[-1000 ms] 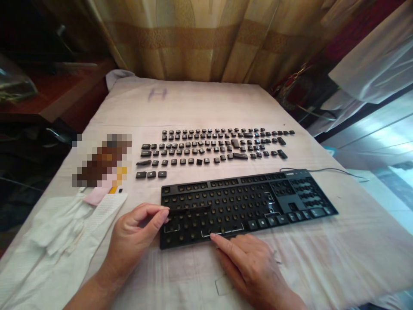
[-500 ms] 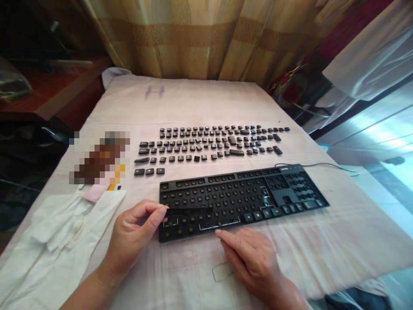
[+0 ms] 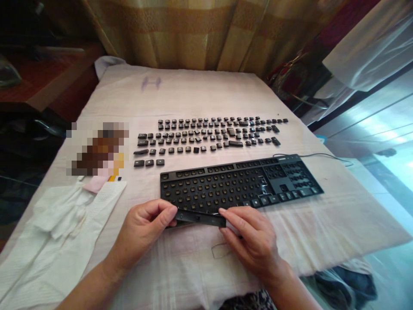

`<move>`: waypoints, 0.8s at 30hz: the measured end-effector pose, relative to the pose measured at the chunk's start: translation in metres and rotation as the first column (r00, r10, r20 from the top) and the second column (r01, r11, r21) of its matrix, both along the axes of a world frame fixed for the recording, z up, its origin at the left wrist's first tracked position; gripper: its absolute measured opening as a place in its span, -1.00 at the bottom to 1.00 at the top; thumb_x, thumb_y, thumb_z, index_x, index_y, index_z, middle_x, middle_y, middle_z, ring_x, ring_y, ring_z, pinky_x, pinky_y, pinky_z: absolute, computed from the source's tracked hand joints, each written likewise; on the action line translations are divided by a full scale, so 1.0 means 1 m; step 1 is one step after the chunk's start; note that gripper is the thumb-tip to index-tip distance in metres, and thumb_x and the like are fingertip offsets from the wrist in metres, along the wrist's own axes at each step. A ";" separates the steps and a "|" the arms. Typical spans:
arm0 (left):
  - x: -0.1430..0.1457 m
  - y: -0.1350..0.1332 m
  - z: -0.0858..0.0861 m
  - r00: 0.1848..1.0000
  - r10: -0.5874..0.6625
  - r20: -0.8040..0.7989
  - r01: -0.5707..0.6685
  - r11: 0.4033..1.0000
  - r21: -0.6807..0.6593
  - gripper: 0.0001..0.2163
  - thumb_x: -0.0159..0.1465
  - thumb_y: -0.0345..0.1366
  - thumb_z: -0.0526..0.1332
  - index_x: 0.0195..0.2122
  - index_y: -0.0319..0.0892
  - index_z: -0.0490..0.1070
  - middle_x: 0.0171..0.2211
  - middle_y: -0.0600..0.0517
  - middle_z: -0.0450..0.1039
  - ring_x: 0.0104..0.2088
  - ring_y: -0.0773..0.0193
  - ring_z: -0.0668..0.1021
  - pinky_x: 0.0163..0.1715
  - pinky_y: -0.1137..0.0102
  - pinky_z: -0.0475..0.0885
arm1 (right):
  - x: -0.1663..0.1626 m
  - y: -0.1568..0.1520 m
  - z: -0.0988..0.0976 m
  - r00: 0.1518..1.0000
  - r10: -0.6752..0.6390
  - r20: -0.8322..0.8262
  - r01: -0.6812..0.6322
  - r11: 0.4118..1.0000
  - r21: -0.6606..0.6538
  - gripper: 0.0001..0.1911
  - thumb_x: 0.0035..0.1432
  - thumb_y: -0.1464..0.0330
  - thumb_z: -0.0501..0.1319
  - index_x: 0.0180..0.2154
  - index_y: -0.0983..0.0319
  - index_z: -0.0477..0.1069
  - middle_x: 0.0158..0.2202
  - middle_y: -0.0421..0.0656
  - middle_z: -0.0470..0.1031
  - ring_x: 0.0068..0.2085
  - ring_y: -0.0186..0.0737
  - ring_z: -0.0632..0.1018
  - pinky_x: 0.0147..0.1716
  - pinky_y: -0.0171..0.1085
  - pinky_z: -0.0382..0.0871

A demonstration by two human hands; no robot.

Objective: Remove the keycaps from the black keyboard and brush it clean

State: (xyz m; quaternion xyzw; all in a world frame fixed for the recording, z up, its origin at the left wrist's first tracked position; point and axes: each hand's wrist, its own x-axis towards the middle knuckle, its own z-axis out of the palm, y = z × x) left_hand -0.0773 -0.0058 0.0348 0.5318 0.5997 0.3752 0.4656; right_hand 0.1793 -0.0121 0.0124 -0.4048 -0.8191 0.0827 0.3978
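A long black spacebar keycap (image 3: 200,218) hangs over the near edge of a black keyboard (image 3: 219,185). My left hand (image 3: 145,226) pinches its left end between thumb and fingers. At the other end, my right hand (image 3: 251,234) has its thumb and index finger closed around the keycap's right tip. Most of the keyboard's key seats are bare; several keys remain fitted along the bottom right row. Part of the near left edge is hidden behind the keycap and my left fingers.
Loose black keycaps (image 3: 193,133) lie in rows behind the keyboard. White tissue (image 3: 61,219) and a pixelated item (image 3: 100,150) are at the left. A cable (image 3: 316,154) runs off to the right. Behind the table hangs a curtain (image 3: 180,34).
The spacebar keycap has come nearer to me, its flat side now showing. My right hand has taken its right end; before, only my left hand held it.
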 end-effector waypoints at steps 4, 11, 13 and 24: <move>0.000 0.001 0.004 0.998 -0.033 -0.045 0.034 0.999 0.010 -0.68 0.20 -0.02 0.28 -0.53 -0.14 0.55 -0.60 0.03 0.56 -0.55 0.25 0.57 -0.53 0.46 0.48 | -0.001 0.001 -0.001 1.000 -0.002 0.005 0.002 0.999 -0.038 -0.68 0.26 0.47 0.21 0.03 0.20 0.55 -0.26 -0.06 0.64 -0.27 -0.13 0.63 -0.30 -0.17 0.56; -0.002 0.000 0.003 0.996 -0.077 -0.045 0.078 0.997 0.010 -0.75 0.19 -0.08 0.28 -0.45 -0.13 0.60 -0.55 0.02 0.59 -0.53 0.24 0.59 -0.52 0.44 0.49 | -0.001 0.001 -0.002 1.000 -0.019 -0.012 0.018 0.999 -0.049 -0.71 0.27 0.49 0.22 0.01 0.22 0.53 -0.23 -0.04 0.65 -0.26 -0.13 0.64 -0.29 -0.16 0.56; -0.003 -0.001 0.002 0.995 -0.090 -0.044 0.090 0.996 -0.004 -0.78 0.16 -0.10 0.31 -0.36 -0.13 0.63 -0.50 0.01 0.61 -0.51 0.23 0.59 -0.52 0.44 0.49 | -0.001 0.001 -0.003 1.000 -0.017 -0.015 0.016 0.998 -0.053 -0.71 0.27 0.49 0.22 0.01 0.23 0.52 -0.23 -0.03 0.65 -0.26 -0.13 0.63 -0.28 -0.16 0.56; -0.006 -0.005 -0.005 0.981 -0.139 -0.134 0.147 0.988 0.050 -0.78 0.17 -0.14 0.35 -0.23 -0.12 0.65 -0.47 0.04 0.59 -0.52 0.28 0.54 -0.55 0.47 0.42 | -0.001 0.001 -0.003 0.999 -0.018 -0.035 0.016 0.998 -0.057 -0.68 0.25 0.51 0.23 0.02 0.23 0.54 -0.25 -0.05 0.64 -0.27 -0.15 0.63 -0.30 -0.19 0.56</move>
